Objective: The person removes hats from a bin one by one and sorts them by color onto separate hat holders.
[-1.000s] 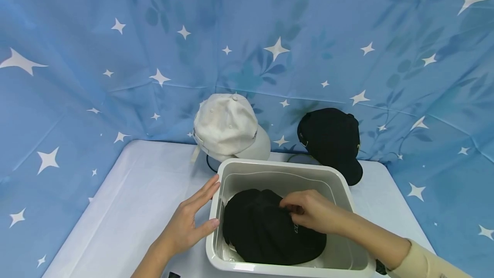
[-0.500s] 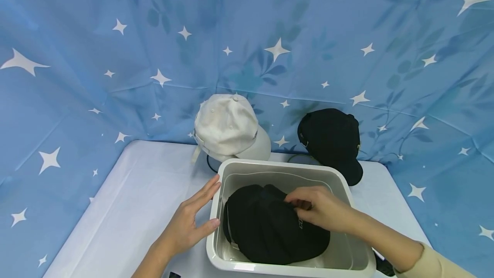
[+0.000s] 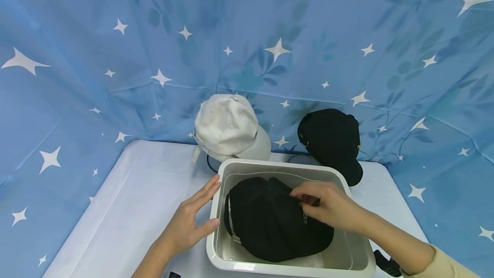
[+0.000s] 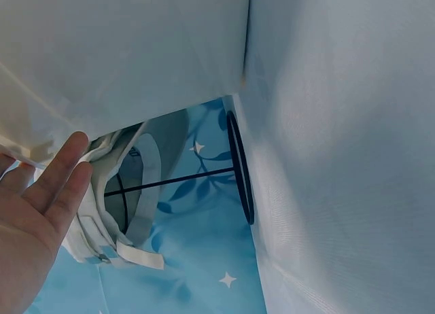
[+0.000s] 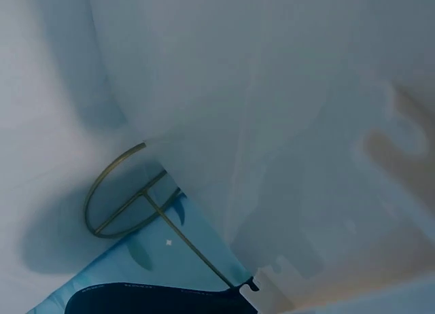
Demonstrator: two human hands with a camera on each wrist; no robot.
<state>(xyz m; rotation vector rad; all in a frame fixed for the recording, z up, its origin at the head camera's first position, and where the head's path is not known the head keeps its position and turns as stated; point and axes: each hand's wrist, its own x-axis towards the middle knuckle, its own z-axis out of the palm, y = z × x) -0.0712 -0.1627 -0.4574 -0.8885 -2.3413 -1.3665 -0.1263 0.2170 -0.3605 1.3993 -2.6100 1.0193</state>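
Note:
A black baseball cap (image 3: pixel 266 222) with light lettering sits tilted inside a pale grey plastic bin (image 3: pixel 287 267). My right hand (image 3: pixel 329 205) pinches the cap's fabric near the lettering, thumb and fingertips together. The cap's back opening, with a pale band edge, shows at its left. On the bin's left side rests my left hand (image 3: pixel 185 226), fingers straight and spread, tips at the rim. In the left wrist view that hand (image 4: pixel 37 225) lies along the bin's outer wall. The right wrist view mostly holds the bin wall (image 5: pixel 272 124), with a blurred hand shape showing at its right.
Behind the bin, a white cap (image 3: pixel 225 125) hangs on a black wire stand (image 4: pixel 239 168). Right of it, another black cap (image 3: pixel 328 134) sits on a gold wire stand (image 5: pixel 86 205). A blue star-patterned curtain (image 3: pixel 247 33) backs the white table (image 3: pixel 146 183).
My right hand has moved slightly right and up, drawing the black cap with it and tipping it so more of its back opening shows. My left hand has stayed put.

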